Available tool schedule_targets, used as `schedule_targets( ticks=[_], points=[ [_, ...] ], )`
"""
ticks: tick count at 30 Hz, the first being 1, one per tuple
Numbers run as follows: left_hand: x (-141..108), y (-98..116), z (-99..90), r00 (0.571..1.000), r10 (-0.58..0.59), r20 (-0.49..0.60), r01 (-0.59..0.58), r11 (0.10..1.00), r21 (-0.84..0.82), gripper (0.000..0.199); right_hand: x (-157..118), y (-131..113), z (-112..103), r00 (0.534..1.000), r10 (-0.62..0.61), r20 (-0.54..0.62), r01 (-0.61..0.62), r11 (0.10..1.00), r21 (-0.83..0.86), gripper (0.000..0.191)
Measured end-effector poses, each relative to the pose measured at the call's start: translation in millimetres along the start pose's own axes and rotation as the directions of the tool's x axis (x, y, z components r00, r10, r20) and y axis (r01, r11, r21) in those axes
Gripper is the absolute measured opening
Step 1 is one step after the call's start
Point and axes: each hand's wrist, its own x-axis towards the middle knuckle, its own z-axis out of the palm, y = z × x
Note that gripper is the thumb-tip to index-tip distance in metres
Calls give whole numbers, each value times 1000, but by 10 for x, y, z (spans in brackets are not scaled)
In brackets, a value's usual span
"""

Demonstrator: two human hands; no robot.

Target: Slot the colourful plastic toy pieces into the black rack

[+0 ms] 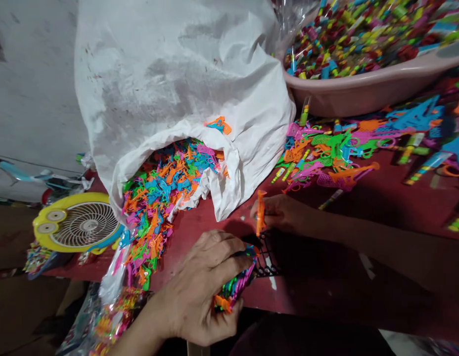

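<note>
My left hand (203,287) is closed around a stack of small plastic toy pieces (239,282) in blue, green, pink and orange. Its fingers wrap over the top, with the thumb below. In the pinch of my right hand (285,212) is an upright orange plastic toy piece (260,215). Directly beneath that piece is a black open-framed rack (268,268) with rounded loops, lying on the red table (307,296). The rack sits between my hands, partly in shadow. The left hand's stack is against or very near its left side; I cannot tell if they touch.
A large white sack (185,84) spills similar colourful pieces (166,183) at the left. Behind on the right stands a pink basin (348,89) full of small coloured tubes. More toy pieces (333,148) lie before it. A yellow fan (81,222) is far left.
</note>
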Motion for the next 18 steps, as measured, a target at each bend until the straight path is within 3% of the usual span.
schedule_targets(
  ticks=[2,4,8,13,18],
  points=[
    [10,3,-6,1000,7,-12,-7,1000,-4,57,10,-47,-23,998,37,47,-41,996,83,17],
    [21,7,-17,1000,12,-17,-12,1000,-5,57,33,-100,-33,993,65,95,-71,996,62,26],
    [35,12,-38,1000,18,-22,-18,1000,-17,60,124,-100,-22,975,-17,220,32,997,-66,32],
    [25,-7,-33,999,26,-36,-27,999,-41,58,231,22,6,938,-27,346,26,1000,7,43],
    [16,-17,-38,999,13,-34,-14,1000,-26,61,262,-169,-10,885,-102,453,164,982,-98,26]
  ],
)
